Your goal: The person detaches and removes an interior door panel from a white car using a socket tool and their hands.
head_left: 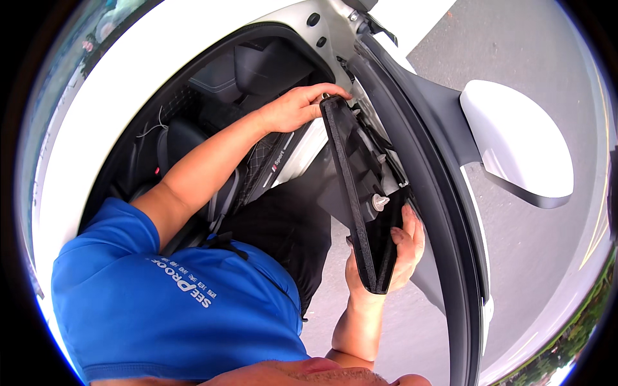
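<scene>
A long black plastic door trim panel [364, 199] is tilted on edge along the inner side of the open car door [444, 212]. Its back shows ribs, a dark felt-like strip and a pale push-in clip [380, 202]. At the panel's far end, my left hand [301, 106] grips the corner, thumb on the near side and fingers reaching over the top. My right hand [399, 254] wraps round the near end from below, with its fingers on the door side. Part of the gap between panel and door is hidden behind the panel.
A white side mirror [518, 138] juts out from the door to the right. On the left, the white car body [71, 161] frames the dark cabin, where a seat [180, 145] shows. A door sill [302, 151] runs beyond my legs. Grey pavement [521, 270] lies outside.
</scene>
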Motion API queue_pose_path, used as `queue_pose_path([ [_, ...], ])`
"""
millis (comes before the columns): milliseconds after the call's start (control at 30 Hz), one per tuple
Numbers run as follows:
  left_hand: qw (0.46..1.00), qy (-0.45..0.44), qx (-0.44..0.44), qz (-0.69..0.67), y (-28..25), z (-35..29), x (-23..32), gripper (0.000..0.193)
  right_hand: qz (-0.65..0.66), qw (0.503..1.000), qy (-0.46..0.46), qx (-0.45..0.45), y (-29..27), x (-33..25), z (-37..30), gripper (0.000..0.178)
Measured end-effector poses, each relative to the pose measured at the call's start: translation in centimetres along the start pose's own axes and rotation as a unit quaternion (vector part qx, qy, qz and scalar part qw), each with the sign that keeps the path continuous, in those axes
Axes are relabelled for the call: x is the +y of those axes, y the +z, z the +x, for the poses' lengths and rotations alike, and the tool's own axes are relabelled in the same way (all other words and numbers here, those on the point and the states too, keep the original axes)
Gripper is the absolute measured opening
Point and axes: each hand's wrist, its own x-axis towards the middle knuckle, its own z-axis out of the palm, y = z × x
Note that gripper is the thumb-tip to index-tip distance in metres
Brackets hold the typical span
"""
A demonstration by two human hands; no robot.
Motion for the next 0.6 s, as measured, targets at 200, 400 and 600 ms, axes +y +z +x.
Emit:
queue_pose_path([
  [200, 0.999, -0.002, 0.036, 0.008, 1.0, -0.1, 0.3, 0.044, 0.068, 0.995, 0.069, 0.016, 1.2, -0.3, -0.4, 0.059],
  [400, 0.998, 0.029, 0.033, 0.039, 1.1, -0.6, 0.8, 0.042, 0.142, 0.985, 0.099, 0.008, 1.2, 0.4, -1.3, 0.054],
  [600, 0.993, 0.054, 0.001, 0.104, 0.1, 0.2, -0.2, 0.036, 0.148, 0.984, 0.094, 0.02, 0.7, 0.4, -1.6, 0.05],
])
